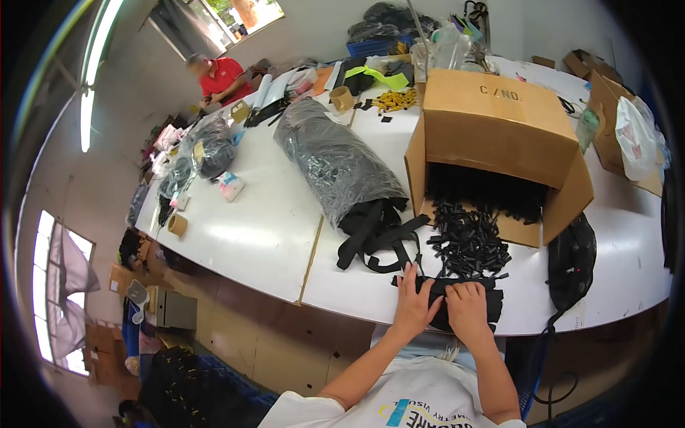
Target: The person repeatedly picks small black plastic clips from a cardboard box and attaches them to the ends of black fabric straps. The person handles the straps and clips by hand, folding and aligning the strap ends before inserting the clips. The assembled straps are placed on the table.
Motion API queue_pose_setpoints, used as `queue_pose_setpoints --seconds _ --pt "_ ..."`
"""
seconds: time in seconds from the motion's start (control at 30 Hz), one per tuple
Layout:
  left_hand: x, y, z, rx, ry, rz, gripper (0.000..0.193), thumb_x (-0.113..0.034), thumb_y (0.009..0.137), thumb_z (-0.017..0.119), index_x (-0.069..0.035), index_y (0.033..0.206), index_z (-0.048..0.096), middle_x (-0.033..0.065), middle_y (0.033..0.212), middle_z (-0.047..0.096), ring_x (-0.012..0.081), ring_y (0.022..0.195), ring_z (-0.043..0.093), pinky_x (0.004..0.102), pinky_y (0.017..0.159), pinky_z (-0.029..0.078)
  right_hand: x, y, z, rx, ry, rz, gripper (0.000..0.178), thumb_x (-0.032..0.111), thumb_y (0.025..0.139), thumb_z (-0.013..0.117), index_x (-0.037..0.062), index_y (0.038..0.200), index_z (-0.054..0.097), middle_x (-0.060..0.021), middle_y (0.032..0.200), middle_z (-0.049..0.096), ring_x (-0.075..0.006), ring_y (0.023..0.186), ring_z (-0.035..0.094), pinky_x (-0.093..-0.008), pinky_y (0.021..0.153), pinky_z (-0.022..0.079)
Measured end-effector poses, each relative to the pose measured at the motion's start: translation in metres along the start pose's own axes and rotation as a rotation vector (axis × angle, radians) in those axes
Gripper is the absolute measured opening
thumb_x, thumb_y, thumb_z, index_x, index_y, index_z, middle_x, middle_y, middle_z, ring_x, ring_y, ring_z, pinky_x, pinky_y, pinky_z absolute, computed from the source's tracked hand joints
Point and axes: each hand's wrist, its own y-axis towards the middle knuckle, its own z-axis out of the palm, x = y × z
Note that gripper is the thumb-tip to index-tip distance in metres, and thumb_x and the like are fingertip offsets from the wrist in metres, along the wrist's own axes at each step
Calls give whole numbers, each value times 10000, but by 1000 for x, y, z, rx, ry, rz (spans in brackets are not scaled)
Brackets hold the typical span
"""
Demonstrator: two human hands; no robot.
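Observation:
Folded black fabric [494,302] lies at the table's near edge, right in front of me. My left hand [414,305] rests on its left end, fingers stretched forward and thumb apart. Close beside it, my right hand [467,308] curls its fingers over the fabric's far edge; the fingertips are partly hidden. Just beyond, a pile of small black plastic pieces [467,242] spills out of an open cardboard box [496,128] tipped toward me. Black straps [371,232] hang out of a clear plastic bag of black goods [335,160], left of the pile.
A black mesh bag [572,267] hangs over the table's edge on the right. Tape rolls [177,225], yellow pieces [394,101] and wrapped bundles [208,146] lie farther off on the white table [267,228]. A person in a red shirt [222,80] is at the far left.

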Motion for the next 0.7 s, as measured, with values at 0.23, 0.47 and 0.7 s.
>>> queue_pose_setpoints --seconds 0.23,0.47,0.7 --pt "1 0 6 9 69 -7 477 -211 794 676 5 1183 506 318 1363 272 500 1316 213 613 1038 227 -4 15 -7 37 -69 58 291 105 708 597 45 991 620 -100 910 541 -259 902 508 -374 767 374" --pt "-6 3 4 8 69 -7 482 -213 804 672 6 1194 494 318 1370 266 504 1315 213 617 1034 235 -10 29 -2 123 -222 -12 98 135 695 618 75 767 646 -64 831 551 -212 878 513 -345 766 370" --pt "-4 3 4 9 79 -5 472 -221 814 665 14 1187 497 320 1364 270 505 1313 218 613 1030 247 -14 30 -5 129 -181 -46 58 109 698 601 76 729 638 -56 805 548 -217 865 511 -347 767 374"
